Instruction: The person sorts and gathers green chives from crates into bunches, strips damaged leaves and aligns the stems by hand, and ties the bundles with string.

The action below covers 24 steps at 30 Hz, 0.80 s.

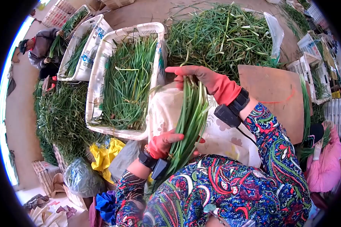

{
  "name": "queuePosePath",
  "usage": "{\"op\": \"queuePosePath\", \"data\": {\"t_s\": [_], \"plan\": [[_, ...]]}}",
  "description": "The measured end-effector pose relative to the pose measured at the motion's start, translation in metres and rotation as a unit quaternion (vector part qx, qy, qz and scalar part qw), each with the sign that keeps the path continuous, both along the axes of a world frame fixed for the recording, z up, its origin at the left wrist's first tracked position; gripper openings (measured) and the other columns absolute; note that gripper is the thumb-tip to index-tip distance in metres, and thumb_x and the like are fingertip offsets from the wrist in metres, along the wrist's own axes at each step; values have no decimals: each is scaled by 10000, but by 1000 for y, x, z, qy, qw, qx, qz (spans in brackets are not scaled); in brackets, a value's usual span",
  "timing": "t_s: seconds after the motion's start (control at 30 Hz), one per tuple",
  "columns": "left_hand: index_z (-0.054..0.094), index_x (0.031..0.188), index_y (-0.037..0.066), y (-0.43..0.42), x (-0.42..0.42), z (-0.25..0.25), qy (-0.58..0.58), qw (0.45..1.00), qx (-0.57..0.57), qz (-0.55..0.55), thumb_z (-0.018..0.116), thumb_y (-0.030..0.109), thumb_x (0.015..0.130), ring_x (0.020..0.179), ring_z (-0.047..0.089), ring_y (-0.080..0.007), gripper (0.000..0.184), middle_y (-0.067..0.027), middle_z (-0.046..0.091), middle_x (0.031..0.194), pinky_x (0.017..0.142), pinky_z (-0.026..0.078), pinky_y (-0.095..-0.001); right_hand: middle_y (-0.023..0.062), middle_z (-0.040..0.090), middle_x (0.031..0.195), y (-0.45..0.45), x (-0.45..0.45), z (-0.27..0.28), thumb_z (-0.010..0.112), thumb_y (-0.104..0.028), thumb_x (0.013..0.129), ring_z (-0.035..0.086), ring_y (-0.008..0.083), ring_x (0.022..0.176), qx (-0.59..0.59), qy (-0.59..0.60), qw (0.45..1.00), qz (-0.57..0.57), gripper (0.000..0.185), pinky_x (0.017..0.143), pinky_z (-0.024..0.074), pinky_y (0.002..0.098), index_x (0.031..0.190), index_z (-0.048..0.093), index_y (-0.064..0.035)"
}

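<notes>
A bunch of long green stalks (191, 119) hangs between my two hands, its pale root ends at the top and its leaves running down toward my body. My left hand (165, 143), in a red glove, is wrapped round the lower leafy part. My right hand (202, 79), gloved in the same red, is at the root ends, with its index finger stretched out to the left and other fingers round the stalks. Beneath the bunch lies a pale flowered cloth (223, 140) over my lap.
A white crate (91, 94) of greens stands ahead-left, beside a loose green pile (223, 38). A brown board (272, 98) lies right. Yellow bag (106, 157) and clear bag (83, 178) sit lower left. Co-workers are at the upper left (41, 47) and right (324, 166).
</notes>
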<state>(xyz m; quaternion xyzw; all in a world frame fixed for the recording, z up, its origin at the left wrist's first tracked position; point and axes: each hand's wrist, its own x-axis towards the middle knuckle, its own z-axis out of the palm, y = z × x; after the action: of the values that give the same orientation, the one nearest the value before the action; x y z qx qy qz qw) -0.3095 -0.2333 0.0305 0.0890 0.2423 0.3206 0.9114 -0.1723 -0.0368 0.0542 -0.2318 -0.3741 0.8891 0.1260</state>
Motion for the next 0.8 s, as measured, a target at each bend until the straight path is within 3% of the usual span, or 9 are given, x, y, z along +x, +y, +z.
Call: {"op": "queuePosePath", "data": {"t_s": [0.13,0.2,0.23,0.3,0.37,0.47,0.53,0.67,0.8], "plan": [[396,1213,11,-3,-3,8,78,996,25,-44,633,243,760,807,623,-318,561,-222,554,1063,694,526,-383,-38,531,699,12,4,11,492,-240,863,534,54,621,56,-23,998,-18,380,573,450,194,1167,506,-14],[407,1203,0,-10,-5,9,76,996,20,-38,625,226,763,800,625,-315,540,-215,561,1046,692,527,-384,-76,369,549,37,10,7,389,-108,868,306,24,417,-67,35,994,-80,270,379,298,166,1061,525,23],[410,1199,-5,-14,-6,9,76,997,14,-27,624,226,763,801,624,-317,537,-216,560,1048,693,527,-385,-103,272,546,38,9,28,367,-182,917,208,-2,405,-41,-45,990,-127,304,344,212,143,1112,474,26],[427,1183,-20,-21,-10,2,52,999,-5,5,627,242,760,820,620,-322,536,-217,554,1057,707,525,-389,-110,264,524,60,22,46,422,-200,905,204,-4,368,-33,-9,979,-200,306,299,148,154,1095,502,26],[408,1204,-52,-25,-16,-7,37,998,-5,45,631,298,756,939,584,-321,611,-219,504,1149,795,495,-400,-104,256,506,87,46,52,413,-207,908,216,-8,346,163,-44,955,-242,299,281,156,154,1097,513,2],[345,1263,-62,-26,-25,2,51,994,-1,92,620,366,753,1055,514,-353,720,-217,429,1250,887,437,-428,-39,443,523,68,46,40,489,-448,841,292,24,356,240,-268,926,-109,424,283,230,183,961,599,-56],[306,1294,-38,-25,-26,1,29,992,27,121,615,374,757,1086,485,-372,744,-220,392,1283,917,406,-449,-21,413,475,5,26,46,525,-566,773,334,65,360,274,-357,891,53,553,345,299,220,759,640,-25],[293,1304,-26,-24,-25,8,28,991,3,130,615,393,754,1079,488,-374,763,-221,375,1297,919,402,-446,26,497,496,-40,5,36,552,-462,802,415,83,392,230,-320,894,214,436,367,337,230,775,654,-39],[310,1293,-34,-34,-32,-2,-8,993,-31,114,631,417,736,1000,546,-342,786,-221,410,1262,859,453,-409,14,525,529,-18,12,46,554,-365,810,404,74,387,256,-245,929,109,362,354,328,227,756,645,-20]]}}
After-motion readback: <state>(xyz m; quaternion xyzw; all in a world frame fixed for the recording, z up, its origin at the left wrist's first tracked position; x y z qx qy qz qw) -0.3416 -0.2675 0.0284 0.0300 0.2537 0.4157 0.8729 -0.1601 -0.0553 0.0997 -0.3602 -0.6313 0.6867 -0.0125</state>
